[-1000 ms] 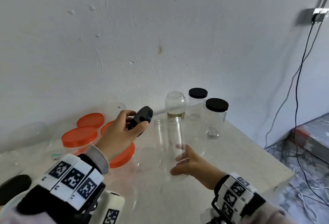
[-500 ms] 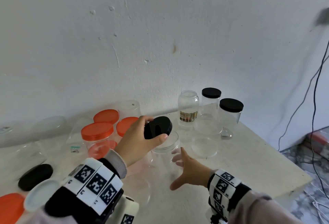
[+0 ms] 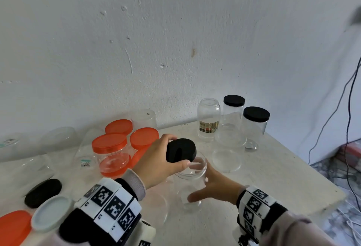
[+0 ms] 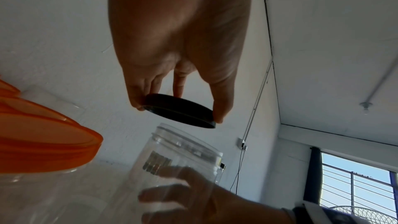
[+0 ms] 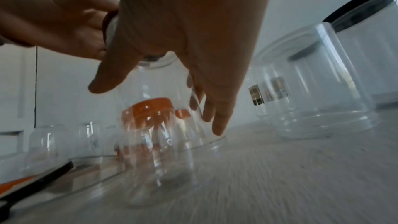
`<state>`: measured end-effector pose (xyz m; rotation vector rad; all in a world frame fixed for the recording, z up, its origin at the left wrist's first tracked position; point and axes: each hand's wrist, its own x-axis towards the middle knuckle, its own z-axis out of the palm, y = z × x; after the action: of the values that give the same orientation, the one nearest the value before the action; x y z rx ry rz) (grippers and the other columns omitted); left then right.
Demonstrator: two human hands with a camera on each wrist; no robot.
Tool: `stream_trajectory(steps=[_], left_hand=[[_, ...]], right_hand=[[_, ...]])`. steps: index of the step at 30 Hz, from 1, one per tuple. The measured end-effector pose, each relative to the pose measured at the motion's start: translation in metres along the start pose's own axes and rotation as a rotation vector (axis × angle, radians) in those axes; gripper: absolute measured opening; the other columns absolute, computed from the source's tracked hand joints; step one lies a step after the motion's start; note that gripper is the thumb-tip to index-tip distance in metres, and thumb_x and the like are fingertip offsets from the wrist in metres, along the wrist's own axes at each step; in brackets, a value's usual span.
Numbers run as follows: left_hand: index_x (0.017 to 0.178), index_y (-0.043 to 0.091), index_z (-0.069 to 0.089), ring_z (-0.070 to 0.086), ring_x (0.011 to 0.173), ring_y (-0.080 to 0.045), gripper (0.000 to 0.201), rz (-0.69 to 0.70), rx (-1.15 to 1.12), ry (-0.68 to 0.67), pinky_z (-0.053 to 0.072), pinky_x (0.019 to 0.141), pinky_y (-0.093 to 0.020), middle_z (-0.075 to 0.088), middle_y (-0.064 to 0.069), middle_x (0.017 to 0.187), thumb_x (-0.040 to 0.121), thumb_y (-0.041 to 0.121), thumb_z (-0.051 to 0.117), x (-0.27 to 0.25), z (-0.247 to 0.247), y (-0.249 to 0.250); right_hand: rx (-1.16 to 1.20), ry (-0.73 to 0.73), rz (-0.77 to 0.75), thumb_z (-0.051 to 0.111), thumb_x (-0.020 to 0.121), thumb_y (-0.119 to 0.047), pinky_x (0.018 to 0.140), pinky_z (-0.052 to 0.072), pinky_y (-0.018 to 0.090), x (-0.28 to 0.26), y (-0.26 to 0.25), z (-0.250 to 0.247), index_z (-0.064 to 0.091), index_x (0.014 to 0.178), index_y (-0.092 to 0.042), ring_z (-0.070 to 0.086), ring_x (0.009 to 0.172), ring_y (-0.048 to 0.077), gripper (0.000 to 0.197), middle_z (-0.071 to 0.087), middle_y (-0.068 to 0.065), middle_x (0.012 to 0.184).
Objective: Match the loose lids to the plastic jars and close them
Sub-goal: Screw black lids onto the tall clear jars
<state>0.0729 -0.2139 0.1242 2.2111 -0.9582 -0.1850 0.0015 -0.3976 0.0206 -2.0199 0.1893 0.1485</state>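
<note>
The left hand (image 3: 156, 159) holds a black lid (image 3: 181, 153) by its edge, with the thumb on one side and the fingers (image 4: 137, 98) on the other. The lid hangs just above the open top of a clear jar (image 3: 190, 175) in the middle of the head picture. In the left wrist picture the lid is tilted and there is a small gap between it and the jar's rim.

The right hand (image 3: 214, 185) is at the side of that jar, low down. Its fingers are spread wide, with the thumb on one side of the jar and the other fingers on the far side. I cannot tell if they press on the jar or only sit next to it. The jar stands up on the desk (image 3: 273, 177).

To the left of the hands are jars with orange lids (image 3: 109, 143). At the lower left of the head picture lie three loose lids: a black one (image 3: 43, 193), a grey-white one (image 3: 51, 213) and an orange one (image 3: 13, 226). At the upper right of the desk stand two clear jars with black lids on (image 3: 256, 113), and next to them a clear jar with a label (image 3: 209, 120). More clear jars with no lids stand near them. A dark cable (image 3: 349, 89) hangs down the wall at the right edge.
</note>
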Motion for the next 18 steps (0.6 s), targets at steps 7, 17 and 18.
stream_trajectory(steps=[7,17,18], left_hand=[[0.137,0.027,0.033,0.046,0.116,-0.008,0.078,0.036,0.038,-0.093,0.039,0.090,-0.016,0.045,0.007,0.135,0.074,0.044,0.075,0.001,0.012,0.009],[0.138,0.030,0.031,0.043,0.114,-0.005,0.080,0.040,0.046,-0.123,0.037,0.088,-0.013,0.043,0.009,0.136,0.073,0.045,0.075,0.002,0.019,0.003],[0.138,0.030,0.030,0.042,0.114,-0.004,0.081,0.038,0.039,-0.120,0.036,0.087,-0.012,0.042,0.009,0.137,0.073,0.046,0.075,0.002,0.019,0.002]], right_hand=[[0.018,0.025,-0.064,0.087,0.058,-0.048,0.089,0.039,0.008,-0.007,-0.013,-0.002,0.020,0.121,-0.069,0.039,0.114,-0.021,0.094,0.043,-0.043,0.120],[0.007,0.032,-0.063,0.085,0.054,-0.055,0.090,0.037,0.013,-0.008,-0.011,-0.003,0.019,0.117,-0.073,0.034,0.110,-0.029,0.093,0.039,-0.052,0.115],[0.002,0.031,-0.061,0.085,0.053,-0.056,0.094,0.035,0.015,-0.008,-0.010,-0.003,0.018,0.119,-0.072,0.034,0.111,-0.027,0.094,0.039,-0.049,0.117]])
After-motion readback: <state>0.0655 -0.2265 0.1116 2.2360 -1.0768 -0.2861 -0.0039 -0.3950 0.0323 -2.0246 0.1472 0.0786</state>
